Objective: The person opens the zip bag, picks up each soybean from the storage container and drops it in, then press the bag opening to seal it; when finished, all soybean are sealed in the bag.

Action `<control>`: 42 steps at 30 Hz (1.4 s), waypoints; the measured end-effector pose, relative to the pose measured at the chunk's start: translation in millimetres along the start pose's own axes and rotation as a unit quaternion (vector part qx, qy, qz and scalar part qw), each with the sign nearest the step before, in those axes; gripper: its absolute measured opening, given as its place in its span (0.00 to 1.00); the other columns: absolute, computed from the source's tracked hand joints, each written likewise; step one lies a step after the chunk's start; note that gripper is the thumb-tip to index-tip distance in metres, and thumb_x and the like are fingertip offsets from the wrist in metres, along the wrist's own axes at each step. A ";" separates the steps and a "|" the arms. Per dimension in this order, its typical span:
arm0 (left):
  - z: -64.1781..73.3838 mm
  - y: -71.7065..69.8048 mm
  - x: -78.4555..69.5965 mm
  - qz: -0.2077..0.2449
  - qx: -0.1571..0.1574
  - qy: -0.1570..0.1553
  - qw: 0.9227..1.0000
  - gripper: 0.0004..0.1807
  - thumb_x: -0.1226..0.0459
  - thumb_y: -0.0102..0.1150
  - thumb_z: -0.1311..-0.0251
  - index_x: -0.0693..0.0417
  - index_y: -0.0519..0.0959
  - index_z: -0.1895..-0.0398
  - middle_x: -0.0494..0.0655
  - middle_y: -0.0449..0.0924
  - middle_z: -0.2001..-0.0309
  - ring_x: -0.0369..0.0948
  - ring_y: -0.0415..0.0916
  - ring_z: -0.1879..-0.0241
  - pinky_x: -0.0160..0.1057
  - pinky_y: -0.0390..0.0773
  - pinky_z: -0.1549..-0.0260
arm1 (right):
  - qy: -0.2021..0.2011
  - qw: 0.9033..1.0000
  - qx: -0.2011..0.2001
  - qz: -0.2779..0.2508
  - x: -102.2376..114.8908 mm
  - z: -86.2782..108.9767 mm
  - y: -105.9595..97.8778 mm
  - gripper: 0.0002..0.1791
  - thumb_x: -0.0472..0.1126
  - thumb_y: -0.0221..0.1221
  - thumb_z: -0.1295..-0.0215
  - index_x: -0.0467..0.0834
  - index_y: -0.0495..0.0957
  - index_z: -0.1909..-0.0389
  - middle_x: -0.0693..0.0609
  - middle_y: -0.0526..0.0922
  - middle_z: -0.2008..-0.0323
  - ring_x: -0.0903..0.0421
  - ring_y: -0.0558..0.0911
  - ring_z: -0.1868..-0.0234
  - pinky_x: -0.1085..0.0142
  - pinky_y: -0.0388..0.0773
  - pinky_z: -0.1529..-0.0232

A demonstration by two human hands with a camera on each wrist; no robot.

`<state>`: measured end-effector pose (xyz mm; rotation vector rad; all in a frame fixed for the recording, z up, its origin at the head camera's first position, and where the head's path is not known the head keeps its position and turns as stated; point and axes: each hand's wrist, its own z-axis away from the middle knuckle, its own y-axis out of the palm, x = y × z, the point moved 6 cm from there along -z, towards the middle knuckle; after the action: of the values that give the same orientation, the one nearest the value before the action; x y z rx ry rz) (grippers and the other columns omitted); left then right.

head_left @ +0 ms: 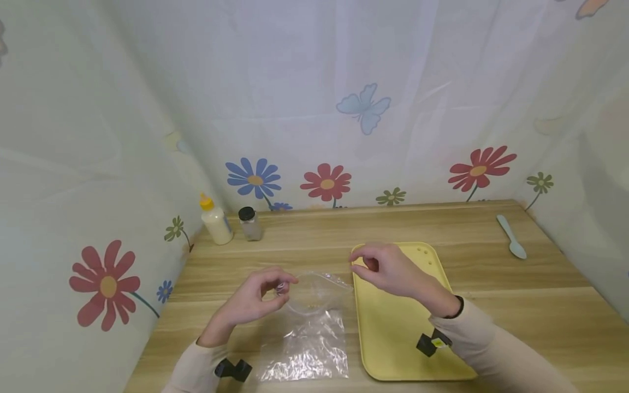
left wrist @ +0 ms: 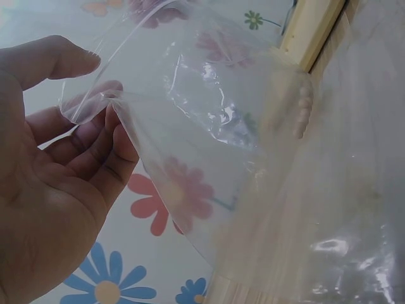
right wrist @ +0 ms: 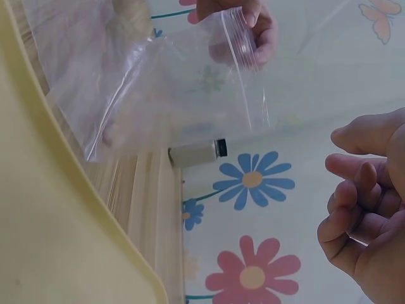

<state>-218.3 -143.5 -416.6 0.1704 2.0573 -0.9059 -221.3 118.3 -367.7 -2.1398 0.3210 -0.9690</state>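
Note:
A clear zip-lock bag (head_left: 319, 327) hangs in front of me with its mouth spread. My left hand (head_left: 257, 295) grips it at the zip edge, fingers curled against the plastic. Several small round beige pieces (left wrist: 304, 113) sit low inside the bag in the left wrist view. Above the yellow tray (head_left: 388, 344) hovers my right hand (head_left: 393, 270). Its thumb and index finger are bent toward each other with a gap, and the right wrist view shows nothing between them. Several small round pieces (head_left: 425, 252) lie in the tray's far right corner.
A white bottle with a yellow nozzle (head_left: 217, 224) and a small black-lidded jar (head_left: 251, 226) stand at the back left. Far right lies a pale blue spoon (head_left: 512, 237). A flowered curtain (head_left: 295, 109) hangs behind the wooden table (head_left: 530, 305).

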 end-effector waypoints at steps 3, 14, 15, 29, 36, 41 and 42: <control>-0.8 0.2 -1.4 0.002 0.001 0.000 1.000 0.19 0.75 0.62 0.46 0.64 0.78 0.49 0.44 0.78 0.64 0.36 0.76 0.62 0.36 0.83 0.57 | 0.009 1.000 -0.002 0.001 -6.3 2.8 -4.5 0.06 0.39 0.64 0.38 0.45 0.83 0.61 0.64 0.63 0.84 0.69 0.61 0.83 0.74 0.66 0.79; 0.3 1.4 -0.1 0.004 -0.002 0.003 1.000 0.21 0.75 0.62 0.46 0.57 0.78 0.48 0.45 0.79 0.64 0.40 0.77 0.63 0.37 0.83 0.57 | 0.032 0.999 -0.018 0.028 -28.9 15.2 -16.5 0.06 0.39 0.65 0.40 0.45 0.83 0.62 0.63 0.65 0.83 0.68 0.63 0.83 0.73 0.68 0.80; 0.5 1.5 0.1 0.004 -0.003 0.004 1.000 0.20 0.76 0.62 0.46 0.57 0.78 0.48 0.45 0.79 0.64 0.41 0.77 0.63 0.37 0.83 0.58 | 0.035 0.999 -0.017 0.032 -30.7 16.1 -17.0 0.06 0.39 0.65 0.40 0.45 0.83 0.62 0.63 0.66 0.83 0.68 0.63 0.82 0.73 0.67 0.80; 1.1 1.3 1.7 0.014 -0.001 0.005 1.000 0.21 0.77 0.62 0.47 0.59 0.78 0.49 0.60 0.78 0.65 0.37 0.76 0.63 0.35 0.83 0.58 | 0.080 0.995 -0.022 0.048 -59.4 32.8 -29.5 0.07 0.37 0.66 0.41 0.44 0.83 0.61 0.62 0.67 0.83 0.66 0.65 0.82 0.72 0.67 0.80; 1.2 1.2 -0.4 0.014 -0.005 0.010 1.000 0.20 0.78 0.62 0.48 0.64 0.78 0.49 0.52 0.78 0.65 0.40 0.76 0.63 0.36 0.83 0.58 | 0.091 0.994 -0.023 0.047 -73.7 40.3 -34.2 0.08 0.35 0.65 0.41 0.41 0.82 0.61 0.62 0.67 0.84 0.67 0.64 0.83 0.72 0.66 0.81; 0.7 0.8 -1.3 0.010 -0.004 0.019 1.000 0.20 0.78 0.61 0.48 0.67 0.76 0.48 0.54 0.78 0.65 0.41 0.76 0.64 0.37 0.83 0.58 | 0.107 0.992 -0.027 0.065 -83.6 45.5 -37.7 0.07 0.36 0.65 0.40 0.41 0.81 0.61 0.61 0.67 0.84 0.67 0.63 0.84 0.72 0.64 0.82; 0.7 0.8 -1.5 0.009 -0.003 0.017 1.000 0.20 0.78 0.61 0.48 0.67 0.77 0.48 0.53 0.78 0.64 0.40 0.76 0.63 0.37 0.83 0.58 | 0.111 0.991 -0.027 0.068 -85.5 46.7 -38.3 0.07 0.36 0.65 0.40 0.41 0.81 0.61 0.61 0.67 0.84 0.67 0.63 0.84 0.72 0.64 0.82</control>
<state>-216.6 -143.1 -416.2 0.2015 2.0860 -0.8902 -248.4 211.8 -406.1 -2.0311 0.6001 -1.1323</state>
